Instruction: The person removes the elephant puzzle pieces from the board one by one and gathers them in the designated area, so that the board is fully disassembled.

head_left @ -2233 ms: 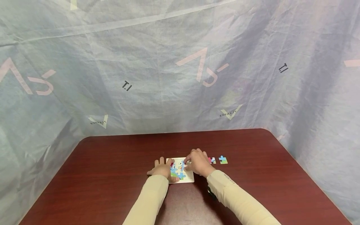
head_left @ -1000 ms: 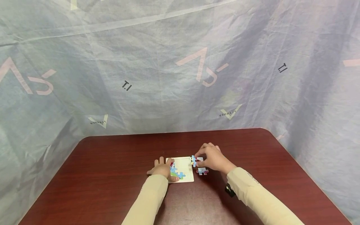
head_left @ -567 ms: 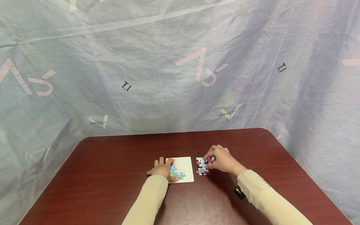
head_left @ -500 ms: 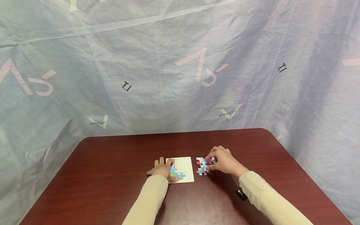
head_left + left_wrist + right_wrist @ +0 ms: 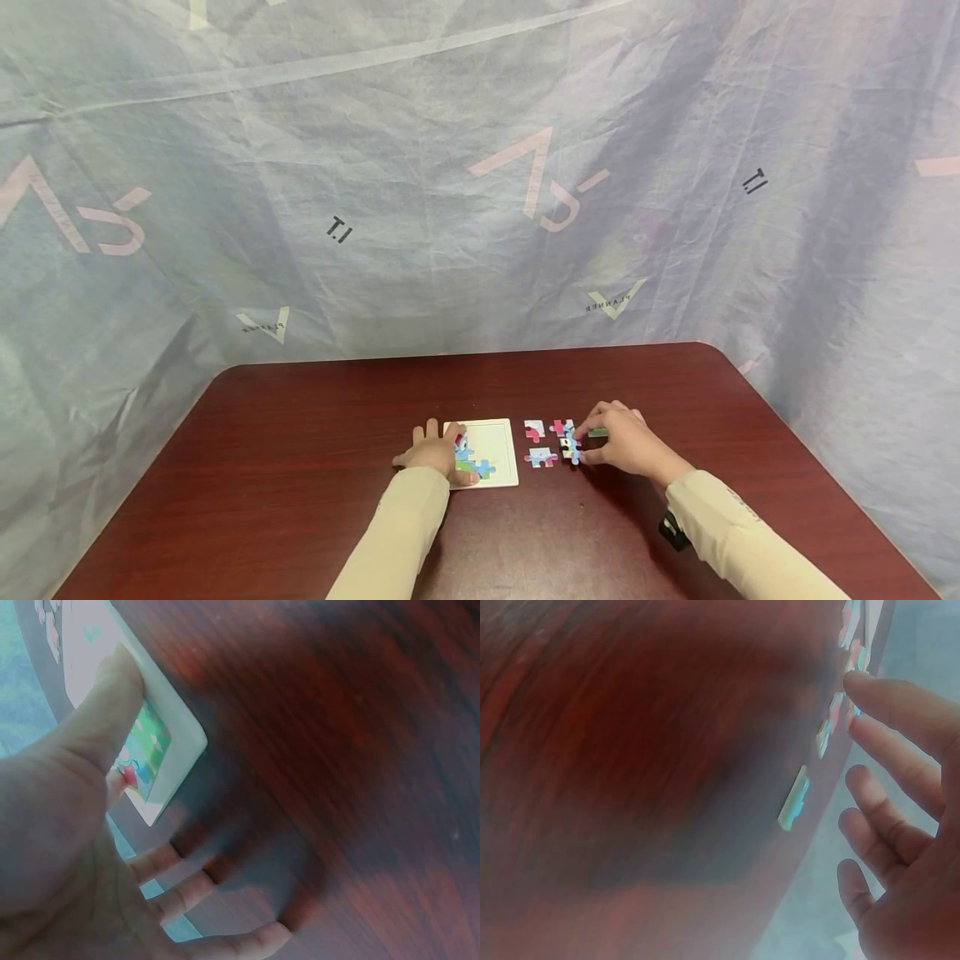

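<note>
My left hand point(image 5: 430, 451) rests at the left side of a white puzzle tray point(image 5: 507, 475), fingers spread on the table. In the left wrist view its thumb point(image 5: 112, 694) lies across the tray's edge. Joined blue and green puzzle pieces point(image 5: 482, 469) sit in the tray's lower left, partly under the hand. Well to the right of the tray, my right hand point(image 5: 630, 442) pinches a blue puzzle piece point(image 5: 572, 447) between thumb and finger, just over the table. A green-edged piece point(image 5: 793, 799) lies beside this hand, largely hidden by it in the head view.
Between tray and right hand lie loose pieces: a pink and white one point(image 5: 534, 430), a pale blue one point(image 5: 541, 457) and a pink one point(image 5: 560, 427). All rest on a dark red wooden table point(image 5: 300, 467). Grey printed fabric point(image 5: 420, 167) hangs behind and beside it.
My right hand has carried the blue piece from the tray rightward, past the loose pieces, leaving the tray's right part bare. The left hand has stayed in place.
</note>
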Tool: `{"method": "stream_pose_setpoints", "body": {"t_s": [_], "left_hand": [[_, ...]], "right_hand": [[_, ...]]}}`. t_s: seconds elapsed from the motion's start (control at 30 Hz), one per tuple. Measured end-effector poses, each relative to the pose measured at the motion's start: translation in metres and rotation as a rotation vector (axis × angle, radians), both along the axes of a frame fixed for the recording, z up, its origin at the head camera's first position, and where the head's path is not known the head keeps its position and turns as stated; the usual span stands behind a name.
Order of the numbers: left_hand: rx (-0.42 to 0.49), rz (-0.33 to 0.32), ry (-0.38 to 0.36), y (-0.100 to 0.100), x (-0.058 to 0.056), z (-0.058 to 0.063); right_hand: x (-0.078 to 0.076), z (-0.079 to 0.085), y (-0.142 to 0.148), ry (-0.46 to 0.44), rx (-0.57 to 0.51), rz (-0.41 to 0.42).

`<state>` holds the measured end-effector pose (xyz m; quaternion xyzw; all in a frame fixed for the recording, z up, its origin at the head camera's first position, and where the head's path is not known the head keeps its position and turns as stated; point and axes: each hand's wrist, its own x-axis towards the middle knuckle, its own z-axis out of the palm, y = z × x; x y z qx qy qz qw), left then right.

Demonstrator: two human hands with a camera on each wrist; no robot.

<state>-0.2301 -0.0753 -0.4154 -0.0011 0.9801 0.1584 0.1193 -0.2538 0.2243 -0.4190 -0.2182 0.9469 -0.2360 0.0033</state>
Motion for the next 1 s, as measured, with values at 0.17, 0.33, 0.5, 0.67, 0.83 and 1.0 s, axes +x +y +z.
{"method": "stream_pose_setpoints", "body": {"t_s": [0.17,0.33,0.5,0.67,0.83,1.0], "left_hand": [[0.008,0.004,0.000,0.001,0.002,0.001],[0.012,0.008,-0.007,0.002,0.004,0.003],[0.011,0.005,-0.004,0.002,0.006,0.007],[0.004,-0.001,0.001,0.002,0.006,0.007],[0.007,0.002,-0.005,0.002,0.006,0.007],[0.007,0.004,0.002,0.001,0.006,0.007]], "right_hand": [[0.002,-0.003,0.003,-0.008,0.014,0.004],[0.002,-0.008,0.003,0.012,0.031,0.016],[0.003,-0.011,0.004,0.008,0.033,0.012],[0.004,-0.012,0.004,-0.003,0.030,0.003],[0.003,-0.013,0.005,-0.010,0.032,0.009],[0.002,-0.011,0.003,0.028,-0.006,0.022]]}}
